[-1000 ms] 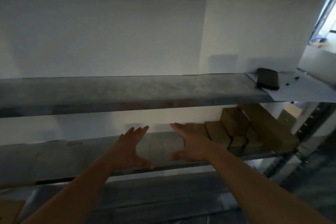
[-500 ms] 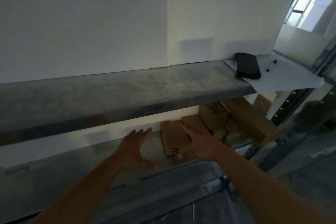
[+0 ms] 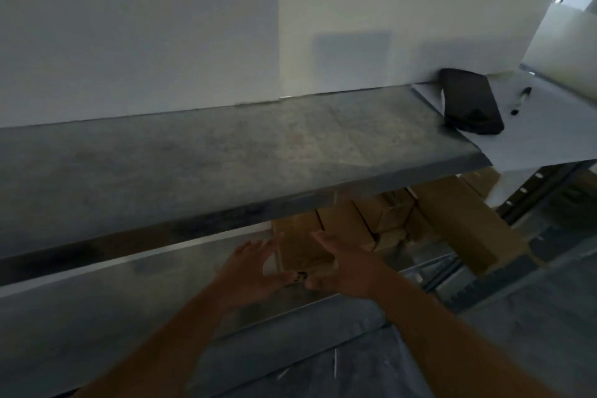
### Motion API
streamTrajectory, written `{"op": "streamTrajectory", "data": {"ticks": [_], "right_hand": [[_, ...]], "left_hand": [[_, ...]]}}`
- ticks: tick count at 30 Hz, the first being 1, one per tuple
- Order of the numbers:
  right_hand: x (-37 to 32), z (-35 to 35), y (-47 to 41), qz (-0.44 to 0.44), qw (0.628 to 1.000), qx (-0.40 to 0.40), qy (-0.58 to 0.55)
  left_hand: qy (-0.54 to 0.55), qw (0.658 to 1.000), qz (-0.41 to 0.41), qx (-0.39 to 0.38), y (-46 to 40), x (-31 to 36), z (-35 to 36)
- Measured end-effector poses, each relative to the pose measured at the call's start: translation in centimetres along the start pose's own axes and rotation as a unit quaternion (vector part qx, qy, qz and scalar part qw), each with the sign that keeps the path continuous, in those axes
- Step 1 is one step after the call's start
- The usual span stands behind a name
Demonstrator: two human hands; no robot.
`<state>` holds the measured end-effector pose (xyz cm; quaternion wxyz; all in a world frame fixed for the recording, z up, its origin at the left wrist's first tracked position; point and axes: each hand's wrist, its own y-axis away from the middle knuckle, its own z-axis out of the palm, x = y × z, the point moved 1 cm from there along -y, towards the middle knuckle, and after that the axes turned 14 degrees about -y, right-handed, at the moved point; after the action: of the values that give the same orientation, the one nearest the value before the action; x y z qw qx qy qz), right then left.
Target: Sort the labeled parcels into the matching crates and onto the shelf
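Both hands (image 3: 303, 271) flank parcel (image 3: 302, 245), lengthwise toward wall.

A single head-worn view is given, aimed forward and down from close above the left hand (image 3: 248, 271) and right hand (image 3: 347, 268); the shelf (image 3: 226, 152) is seen just beyond them; no second view is provided.

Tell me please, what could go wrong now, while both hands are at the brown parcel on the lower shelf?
1. The left hand and right hand flank the parcel with straight fingers; without a firm hold it may slip.
2. The upper shelf hangs low over it, so knuckles or the parcel could strike its edge.
3. The stacked boxes stand close and could be nudged.
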<state>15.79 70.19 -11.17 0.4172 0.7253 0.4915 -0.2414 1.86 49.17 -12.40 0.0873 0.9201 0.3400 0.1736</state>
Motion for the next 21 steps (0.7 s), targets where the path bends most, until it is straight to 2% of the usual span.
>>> {"op": "streamTrajectory", "data": {"ticks": [5, 8, 11, 16, 21], "right_hand": [[2.5, 1.4, -1.7, -0.012, 0.999, -0.008, 0.029], [3.5, 2.1, -2.2, -0.035, 0.998, 0.006, 0.056], [3.8, 2.6, -2.4, -0.069, 0.995, 0.036, 0.055], [2.9, 4.1, -2.3, -0.129, 0.99, 0.03, 0.046], [3.0, 5.2, -3.6, -0.079, 0.994, 0.058, 0.053]], "left_hand": [[-0.017, 1.0, -0.002, -0.008, -3.4, 1.5, 3.8], [0.051, 0.999, -0.018, -0.001, -4.2, 2.0, 5.8], [0.134, 0.989, -0.049, 0.046, -3.5, 1.8, 6.7], [0.165, 0.978, -0.105, 0.075, 0.4, 1.4, 7.2], [0.185, 0.971, -0.123, 0.092, 2.1, 0.7, 7.0]]}}
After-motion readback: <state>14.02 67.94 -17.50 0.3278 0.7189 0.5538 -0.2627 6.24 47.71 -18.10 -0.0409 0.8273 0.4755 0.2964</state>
